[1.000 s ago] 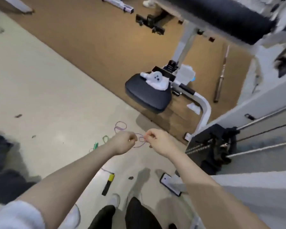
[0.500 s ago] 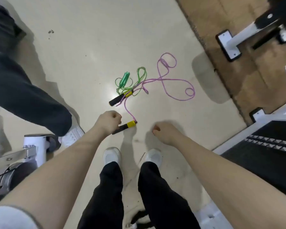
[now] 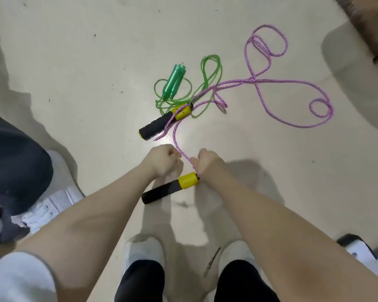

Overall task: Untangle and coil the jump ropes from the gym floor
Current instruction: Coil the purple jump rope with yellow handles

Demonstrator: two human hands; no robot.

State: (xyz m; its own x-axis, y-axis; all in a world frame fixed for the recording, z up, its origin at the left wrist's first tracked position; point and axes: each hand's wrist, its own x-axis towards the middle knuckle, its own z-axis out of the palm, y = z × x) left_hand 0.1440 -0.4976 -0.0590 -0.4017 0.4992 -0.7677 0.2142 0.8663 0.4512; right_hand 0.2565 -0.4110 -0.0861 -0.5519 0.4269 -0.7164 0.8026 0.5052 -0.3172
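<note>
Head view
Floor: pale, smooth gym floor (image 3: pixel 74 62) with a dull sheen and a few dark specks; a brown mat edge (image 3: pixel 367 22) at upper right.
Purple rope: braided, speckled purple cord (image 3: pixel 292 82), lying in loose loops on the floor, crossing itself near the middle and running back to the hands.
Near handle: black foam grip with a yellow collar (image 3: pixel 168 188), hanging just below the hands, clear of the floor as far as can be judged.
Far handle: matching black and yellow handle (image 3: pixel 162 123) on the floor, lying among the green loops.
Green rope: translucent, glossy green cord (image 3: pixel 210 70) with a green plastic handle (image 3: pixel 172 81), tangled with the purple cord beside the far handle.
Left hand: left hand (image 3: pixel 162 160) fisted beside the cord; whether it holds the cord cannot be told.
Right hand: right hand (image 3: pixel 205 163) curled, pinching the purple cord just above the yellow collar.
Step in hand: drawing the purple rope out. Judged best done by feeding cord slowly, lifting it off the green loops instead of tugging, so the crossing does not tighten.
Bystander: a dark trouser leg and white shoe (image 3: pixel 50 205) at left.
</note>
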